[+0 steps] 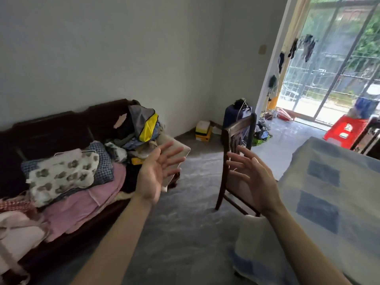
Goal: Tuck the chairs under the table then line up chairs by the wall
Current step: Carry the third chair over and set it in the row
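Note:
A dark wooden chair (pixel 238 132) stands on the grey floor beside the table (pixel 329 182), which wears a pale blue patterned cloth; its seat sits partly behind my right hand. My right hand (pixel 253 177) is raised in front of the chair with straight, spread fingers and holds nothing. My left hand (pixel 158 171) hovers palm-in to the left of the chair, fingers straight, also empty. Neither hand touches the chair. At the right edge, another dark chair (pixel 370 136) shows only in part.
A dark wooden sofa (pixel 61 128) heaped with clothes and bags runs along the left wall. A navy suitcase (pixel 234 116) and a yellow box (pixel 203 130) stand near the corner. A red plastic stool (pixel 345 128) sits by the balcony door. Open floor lies between sofa and table.

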Action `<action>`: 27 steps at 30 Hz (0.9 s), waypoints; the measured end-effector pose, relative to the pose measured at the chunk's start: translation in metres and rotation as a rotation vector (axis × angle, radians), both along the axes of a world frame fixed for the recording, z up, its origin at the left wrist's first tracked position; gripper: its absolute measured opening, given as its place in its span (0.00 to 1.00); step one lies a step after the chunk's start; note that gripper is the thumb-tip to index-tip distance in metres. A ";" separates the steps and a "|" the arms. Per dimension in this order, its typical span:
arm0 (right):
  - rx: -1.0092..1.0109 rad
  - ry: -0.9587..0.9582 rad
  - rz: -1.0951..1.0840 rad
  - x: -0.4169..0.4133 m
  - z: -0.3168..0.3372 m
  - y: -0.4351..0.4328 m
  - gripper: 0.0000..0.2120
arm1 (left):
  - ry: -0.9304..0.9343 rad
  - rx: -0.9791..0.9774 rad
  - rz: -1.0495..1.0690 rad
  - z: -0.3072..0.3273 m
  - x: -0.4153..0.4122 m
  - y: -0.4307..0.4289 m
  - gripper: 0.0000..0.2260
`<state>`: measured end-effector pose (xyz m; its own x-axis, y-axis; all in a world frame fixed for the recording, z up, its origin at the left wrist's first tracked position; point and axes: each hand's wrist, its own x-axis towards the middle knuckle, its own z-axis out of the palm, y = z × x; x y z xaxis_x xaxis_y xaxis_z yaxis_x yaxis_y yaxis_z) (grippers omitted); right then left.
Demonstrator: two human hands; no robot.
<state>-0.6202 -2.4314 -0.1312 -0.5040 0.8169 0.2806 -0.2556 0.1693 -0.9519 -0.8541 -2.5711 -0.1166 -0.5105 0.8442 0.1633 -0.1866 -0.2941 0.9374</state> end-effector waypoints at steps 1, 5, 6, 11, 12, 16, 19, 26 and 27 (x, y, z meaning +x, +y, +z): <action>-0.003 0.011 -0.024 -0.013 -0.003 0.021 0.22 | 0.004 -0.003 -0.017 0.000 -0.015 0.024 0.21; -0.022 0.001 -0.069 -0.073 -0.029 0.103 0.22 | 0.024 -0.034 -0.090 -0.014 -0.069 0.118 0.21; -0.018 -0.001 -0.072 -0.089 -0.037 0.124 0.22 | 0.027 -0.040 -0.100 -0.019 -0.083 0.142 0.22; -0.055 0.046 -0.123 -0.160 -0.066 0.238 0.23 | 0.099 -0.116 -0.177 -0.032 -0.146 0.270 0.26; -0.068 0.053 -0.135 -0.171 -0.069 0.261 0.23 | 0.109 -0.130 -0.199 -0.033 -0.156 0.296 0.27; -0.049 0.068 -0.218 -0.210 -0.073 0.350 0.22 | 0.185 -0.144 -0.284 -0.027 -0.197 0.405 0.28; -0.089 0.067 -0.289 -0.223 -0.072 0.404 0.24 | 0.179 -0.142 -0.334 -0.028 -0.220 0.475 0.25; -0.142 0.056 -0.594 -0.241 -0.102 0.498 0.18 | 0.132 -0.174 -0.583 -0.065 -0.270 0.648 0.25; -0.150 0.053 -0.648 -0.246 -0.104 0.504 0.18 | 0.126 -0.174 -0.623 -0.070 -0.275 0.672 0.24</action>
